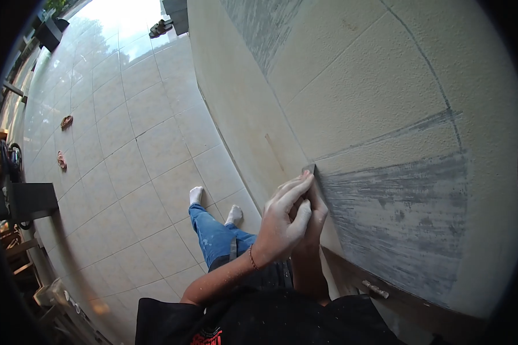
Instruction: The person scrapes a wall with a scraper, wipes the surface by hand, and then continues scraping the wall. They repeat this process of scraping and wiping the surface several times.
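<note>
Against the textured wall (pixel 362 75), both whitened, dusty hands are held together. My left hand (pixel 282 215), with a thin bracelet at its wrist, is closed, its fingertips at a small flat grey piece (pixel 309 168) with a square corner. That piece touches the wall; its exact kind is hidden by the fingers. Pressed close behind is my right hand (pixel 317 215), also closed and partly covered by the left, so what it grips does not show. Just right of the hands lies a broad streaky grey patch (pixel 397 213) on the wall, with a thin grey line above it.
Glossy floor tiles (pixel 138 161) spread out on the left. Two sandals (pixel 67 122) lie apart there. A dark bracket-like object (pixel 31 201) stands at the left edge. A small pale stick-like piece (pixel 376 289) rests on a brown ledge (pixel 408 296) below the grey patch.
</note>
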Action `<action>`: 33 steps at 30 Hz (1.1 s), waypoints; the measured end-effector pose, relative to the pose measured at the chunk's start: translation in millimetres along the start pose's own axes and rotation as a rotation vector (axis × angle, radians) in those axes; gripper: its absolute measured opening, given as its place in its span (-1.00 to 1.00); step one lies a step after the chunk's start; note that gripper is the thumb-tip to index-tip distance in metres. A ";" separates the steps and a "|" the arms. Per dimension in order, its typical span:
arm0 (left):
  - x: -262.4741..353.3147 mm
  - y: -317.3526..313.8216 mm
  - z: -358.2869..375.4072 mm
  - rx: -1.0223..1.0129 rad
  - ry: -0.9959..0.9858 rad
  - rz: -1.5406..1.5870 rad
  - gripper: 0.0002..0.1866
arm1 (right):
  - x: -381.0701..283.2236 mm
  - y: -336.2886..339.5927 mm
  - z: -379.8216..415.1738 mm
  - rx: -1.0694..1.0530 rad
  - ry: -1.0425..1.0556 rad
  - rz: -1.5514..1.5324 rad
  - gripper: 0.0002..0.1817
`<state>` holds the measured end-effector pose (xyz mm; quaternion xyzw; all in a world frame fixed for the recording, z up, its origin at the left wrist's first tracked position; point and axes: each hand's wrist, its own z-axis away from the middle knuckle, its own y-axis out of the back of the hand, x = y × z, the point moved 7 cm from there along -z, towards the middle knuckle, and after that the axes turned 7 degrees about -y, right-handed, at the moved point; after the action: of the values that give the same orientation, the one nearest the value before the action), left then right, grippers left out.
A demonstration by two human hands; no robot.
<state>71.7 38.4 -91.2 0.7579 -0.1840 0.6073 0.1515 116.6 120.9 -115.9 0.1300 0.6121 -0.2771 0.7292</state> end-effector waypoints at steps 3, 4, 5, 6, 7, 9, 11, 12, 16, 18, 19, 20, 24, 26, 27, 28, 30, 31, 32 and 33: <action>0.2 -16.4 14.7 -0.018 0.012 0.050 -0.51 | 9.6 8.7 13.4 0.104 -0.259 -0.471 -0.60; 1.3 -17.2 13.0 -0.005 0.025 0.054 -0.51 | 7.1 10.2 8.1 0.093 -0.236 -0.325 -0.61; -2.1 -14.8 8.8 0.038 0.060 0.064 -0.50 | 4.5 11.5 2.6 0.086 -0.211 -0.179 -0.61; -4.1 -8.6 -1.6 0.079 0.097 0.072 -0.49 | 12.5 12.0 -10.6 0.008 -0.247 -0.207 -0.61; -7.7 -3.9 -6.8 0.070 0.132 0.090 -0.48 | 23.3 5.3 -17.2 0.008 -0.395 -0.534 -0.60; -6.1 -7.4 5.9 0.036 0.051 0.037 -0.48 | 15.7 7.2 -6.6 0.038 -0.243 -0.235 -0.56; -2.7 -13.0 15.2 0.009 0.010 0.026 -0.48 | 20.6 16.6 1.6 0.092 -0.235 -0.198 -0.55; -2.5 -16.7 15.6 0.017 0.022 0.057 -0.48 | 21.5 15.8 3.0 0.109 -0.290 -0.320 -0.54; -18.8 -1.4 -5.7 0.103 0.056 0.052 -0.50 | 7.4 -1.3 -12.2 0.101 -0.077 0.048 -0.54; -16.5 0.4 -5.6 0.081 0.014 -0.007 -0.50 | 26.9 13.0 -15.7 0.053 -0.193 -0.153 -0.55; -12.9 -4.3 2.8 0.065 0.002 -0.032 -0.50 | 32.9 20.2 -7.6 0.067 -0.191 -0.122 -0.56; -10.5 -9.0 10.8 0.051 -0.010 -0.061 -0.49 | 37.6 22.9 -5.1 0.022 -0.238 -0.297 -0.57; -18.1 -7.6 3.3 0.048 0.040 0.033 -0.50 | 23.9 5.4 -9.4 -0.056 -0.218 -0.423 -0.58; -25.2 6.9 -12.7 0.093 0.085 0.117 -0.50 | 25.6 -3.3 -21.1 -0.038 -0.185 -0.282 -0.57; -21.2 6.6 -9.5 0.073 0.040 0.071 -0.50 | 26.4 0.1 -17.7 -0.005 -0.196 -0.264 -0.57; -17.3 5.5 -3.9 0.060 -0.009 0.023 -0.51 | 28.6 6.9 -12.5 0.054 -0.189 -0.234 -0.57; -8.0 -8.6 12.1 -0.014 0.003 0.034 -0.51 | 39.4 15.9 -3.8 0.157 -0.298 -0.472 -0.56; -2.7 -12.1 13.9 0.013 -0.014 0.004 -0.52 | 41.1 16.0 -2.6 0.196 -0.313 -0.520 -0.55; -10.1 -11.3 12.4 0.039 0.001 0.014 -0.53 | 41.0 11.3 -12.3 0.157 -0.255 -0.408 -0.55; -14.1 -3.7 1.3 0.055 0.020 0.031 -0.53 | 37.6 4.0 -20.1 0.131 -0.196 -0.294 -0.55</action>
<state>71.8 42.5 -105.2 0.7527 -0.1775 0.6220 0.1229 106.1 125.6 -157.1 0.0589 0.5311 -0.4313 0.7269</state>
